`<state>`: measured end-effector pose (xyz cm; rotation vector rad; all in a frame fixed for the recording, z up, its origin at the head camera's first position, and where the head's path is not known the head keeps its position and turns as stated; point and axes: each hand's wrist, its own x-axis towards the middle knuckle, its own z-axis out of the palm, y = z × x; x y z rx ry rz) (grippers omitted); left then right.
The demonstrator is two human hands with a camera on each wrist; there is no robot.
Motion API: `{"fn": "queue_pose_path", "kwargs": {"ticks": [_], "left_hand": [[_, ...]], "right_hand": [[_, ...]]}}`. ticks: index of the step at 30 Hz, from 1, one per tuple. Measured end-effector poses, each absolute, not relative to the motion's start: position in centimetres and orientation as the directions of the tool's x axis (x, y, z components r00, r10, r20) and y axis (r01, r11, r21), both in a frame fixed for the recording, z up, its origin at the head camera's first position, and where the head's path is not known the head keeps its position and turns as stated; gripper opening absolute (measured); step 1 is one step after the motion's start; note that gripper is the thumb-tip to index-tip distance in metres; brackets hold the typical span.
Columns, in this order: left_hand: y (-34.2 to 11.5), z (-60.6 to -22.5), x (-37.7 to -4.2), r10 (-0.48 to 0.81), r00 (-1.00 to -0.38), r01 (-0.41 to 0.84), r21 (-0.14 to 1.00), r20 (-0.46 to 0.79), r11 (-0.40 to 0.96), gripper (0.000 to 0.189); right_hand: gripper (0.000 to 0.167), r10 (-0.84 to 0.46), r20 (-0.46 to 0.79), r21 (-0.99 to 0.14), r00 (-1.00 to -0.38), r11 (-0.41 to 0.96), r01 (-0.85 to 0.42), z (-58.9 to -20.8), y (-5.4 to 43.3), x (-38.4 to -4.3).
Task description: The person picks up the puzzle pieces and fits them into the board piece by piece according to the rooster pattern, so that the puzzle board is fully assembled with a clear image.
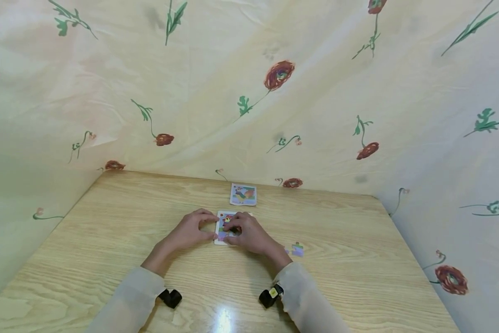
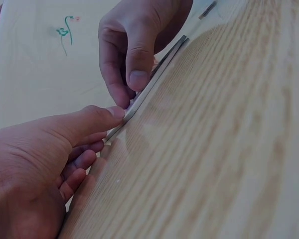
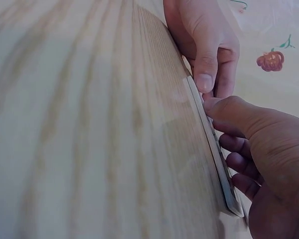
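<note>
A small white-rimmed puzzle board [image 1: 217, 231] with a colourful picture lies flat on the table. My left hand [image 1: 194, 227] grips its left side, thumb at the near corner and fingers at the far corner. In the left wrist view, the left thumb [image 2: 114, 113] lies along the board's edge. My right hand [image 1: 249, 232] is bent over the right part of the board and hides it. Its thumb and forefinger reach down onto the picture with a gap between their tips. I cannot tell whether a piece is between them.
A square picture card [image 1: 243, 194] lies behind the board near the table's back edge. Right of my right wrist lies a loose purple and green puzzle piece [image 1: 297, 249], with another partly hidden beside it. Flowered cloth [image 1: 216, 83] hangs around the wooden table [image 1: 357, 259].
</note>
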<state>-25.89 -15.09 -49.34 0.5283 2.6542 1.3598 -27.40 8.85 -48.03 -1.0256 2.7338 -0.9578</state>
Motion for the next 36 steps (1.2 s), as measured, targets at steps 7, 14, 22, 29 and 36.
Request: {"fn": "queue_pose_path", "kwargs": {"ticks": [7,14,22,29,36], "left_hand": [[-15.1,-49.4,-25.8,0.364,-0.929,0.274,0.799,0.074,0.536,0.046],[-15.1,-49.4,-25.8,0.363,-0.928,0.278,0.800,0.081,0.532,0.047],[-15.1,-49.3,-25.8,0.361,-0.930,0.266,0.802,0.068,0.534,0.047],[-15.0,-49.4,-25.8,0.361,-0.931,0.258,0.810,0.062,0.526,0.047],[-14.9,-49.4,-25.6,0.348,-0.936,0.232,0.818,0.041,0.527,0.048]], "right_hand": [[0.016,-0.609,0.173,-0.623,-0.774,0.541,-0.564,-47.4,9.7,-27.3],[0.013,-0.546,0.185,-0.633,-0.817,0.570,-0.524,-46.1,12.3,-26.7],[0.016,-0.487,0.265,-0.587,-0.832,0.603,-0.540,-46.6,17.2,-25.6],[0.015,-0.479,0.201,-0.621,-0.854,0.612,-0.490,-47.0,21.3,-24.5],[0.015,-0.494,0.142,-0.641,-0.858,0.615,-0.460,-47.4,23.8,-23.7]]}}
